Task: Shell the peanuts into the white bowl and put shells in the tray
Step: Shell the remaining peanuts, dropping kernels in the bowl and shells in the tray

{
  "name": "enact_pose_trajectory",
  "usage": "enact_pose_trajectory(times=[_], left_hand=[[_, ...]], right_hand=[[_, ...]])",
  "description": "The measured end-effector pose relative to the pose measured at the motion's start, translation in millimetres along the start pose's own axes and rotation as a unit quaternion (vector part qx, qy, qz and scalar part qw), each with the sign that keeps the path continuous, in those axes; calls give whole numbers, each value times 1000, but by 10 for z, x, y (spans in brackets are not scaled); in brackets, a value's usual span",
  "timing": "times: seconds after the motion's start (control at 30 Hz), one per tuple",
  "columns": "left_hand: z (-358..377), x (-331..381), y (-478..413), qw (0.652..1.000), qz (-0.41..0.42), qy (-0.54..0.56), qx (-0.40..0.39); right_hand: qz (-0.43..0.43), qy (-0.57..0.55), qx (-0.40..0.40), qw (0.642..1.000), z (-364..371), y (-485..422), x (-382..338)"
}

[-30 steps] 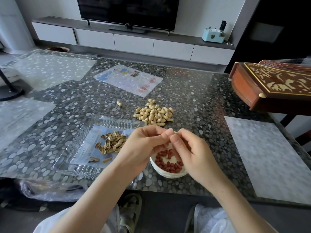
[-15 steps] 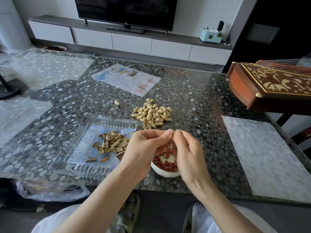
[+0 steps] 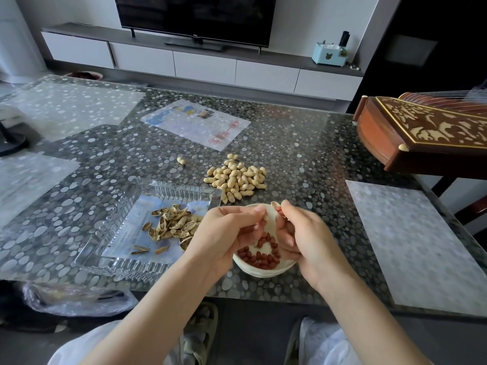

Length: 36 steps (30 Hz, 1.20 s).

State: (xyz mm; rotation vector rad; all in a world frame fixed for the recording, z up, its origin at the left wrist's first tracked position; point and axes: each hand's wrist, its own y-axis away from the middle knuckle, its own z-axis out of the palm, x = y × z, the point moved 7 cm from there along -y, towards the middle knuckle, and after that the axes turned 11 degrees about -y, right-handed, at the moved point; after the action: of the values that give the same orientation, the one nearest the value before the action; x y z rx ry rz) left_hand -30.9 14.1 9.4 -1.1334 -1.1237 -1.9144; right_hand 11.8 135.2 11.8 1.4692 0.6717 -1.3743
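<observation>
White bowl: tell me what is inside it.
Red-skinned peanut kernels lie in the white bowl. The left hand and right hand, holding a peanut shell above it, cover its sides.

Hands cover much of the white bowl [image 3: 263,271]; frame edges crop the TV and the instrument.
Left hand [image 3: 226,233] and right hand [image 3: 303,238] hide both side rims of the bowl and part of the kernels [image 3: 263,258]. Left fingers curl inward; can't tell what they hold. Right hand pinches a shell piece [image 3: 275,204], only its tip showing. Tray [image 3: 118,267]: near right corner hidden behind the left wrist, along with some of the shells [image 3: 171,225]. Print on the paper [image 3: 137,225] under the tray is too small to read. TV [image 3: 195,17] cut off by the top edge. Wooden instrument [image 3: 421,138] cut off by the right edge. Plastic bag [image 3: 73,299] below the table edge is dim, contents unclear.
</observation>
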Motion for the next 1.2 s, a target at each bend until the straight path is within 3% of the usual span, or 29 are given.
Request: enact_pose_trajectory(times=[0.07,0.13,0.2,0.23,0.37,0.53,0.6,0.77,0.87,0.97,1.03,1.1,1.2], left_hand=[[-101,104,5,977,64,-189,72],[-113,243,32,911,141,-367,123],[-95,304,31,865,173,-450,138],[-98,313,20,852,178,-471,144],[-180,340,-28,843,182,-483,150],[-529,446,-44,892,166,-388,163],[-771,507,-68,874,150,-410,211],[-1234,547,-156,783,88,-550,278],[-1305,521,-175,751,66,-600,269],[-1343,500,-191,742,64,-612,266],[-1383,510,-190,750,69,-596,278],[-1384,538,-185,754,86,-584,288],[-1341,579,-174,755,115,-573,297]], right_hand=[[-88,165,6,982,-89,-15,-112],[-197,321,0,927,-103,14,-216],[-260,405,10,876,-129,34,-248],[-271,415,18,868,-154,19,-246],[-248,357,10,900,-207,-56,-222],[-222,231,-27,947,-99,-41,-306],[-220,214,-55,950,68,-29,-340],[-246,314,-143,906,734,-56,-285],[-229,358,-176,888,1067,-137,-190],[-221,438,-199,848,1261,-242,-108],[-223,471,-156,839,1187,-407,-179],[-210,504,-61,836,955,-697,-305],[-124,567,31,814,558,-1226,-332]])
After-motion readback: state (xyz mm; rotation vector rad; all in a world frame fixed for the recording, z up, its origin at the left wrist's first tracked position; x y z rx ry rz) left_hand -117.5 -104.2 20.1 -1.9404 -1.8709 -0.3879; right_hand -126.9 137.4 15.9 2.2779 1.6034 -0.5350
